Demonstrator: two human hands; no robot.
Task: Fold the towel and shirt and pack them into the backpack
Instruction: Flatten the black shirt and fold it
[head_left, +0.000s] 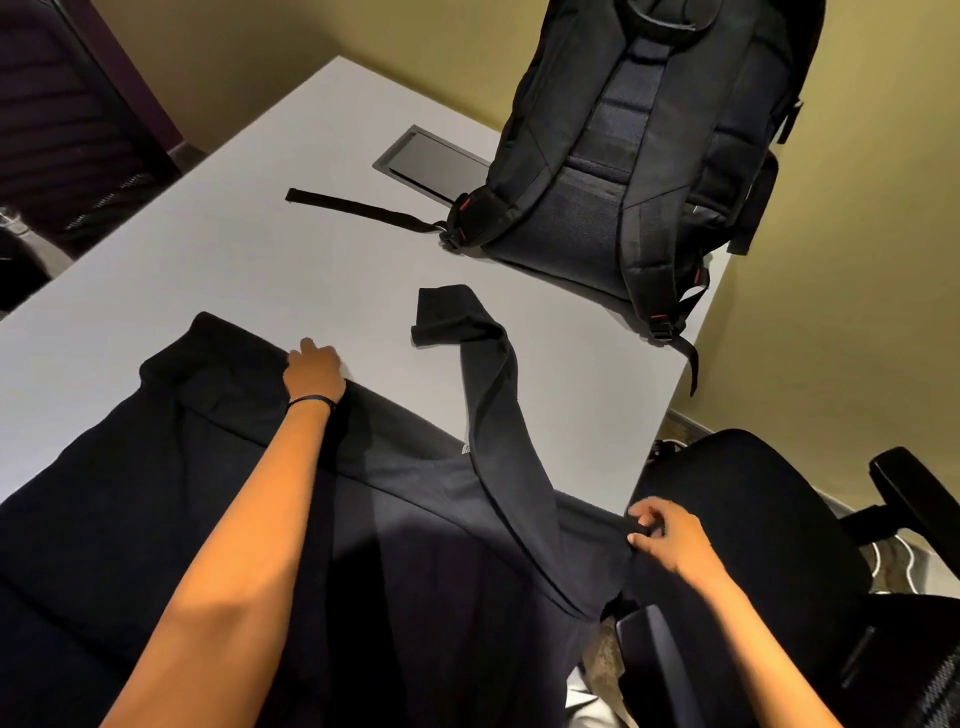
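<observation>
My left hand (314, 371) rests on the far edge of the black shirt (208, 493), knuckles up. Its fingers bend down over the cloth and are mostly hidden behind the back of the hand, so I cannot tell whether they grip the fabric or only press it. A thin black band (311, 401) circles that wrist.

My right hand (665, 538) pinches a fold of the shirt between thumb and curled fingers, right at the near right corner of the grey table (234, 270). The shirt lies spread across the near part of the table and hangs over its near edge. One long sleeve (493, 415) runs from beside my right hand out across the tabletop, its cuff turned over on the bare surface.

A small pale logo (466, 449) shows on the shirt beside the sleeve, too small to read.

The black backpack (623, 156) sits at the far right corner of the table, padded back and shoulder straps facing me, with red accents at the buckles. One loose strap (358, 208) trails left from it, past a dark hatch (431, 166) set in the tabletop. A black office chair (753, 519) stands just beside my right hand.
</observation>
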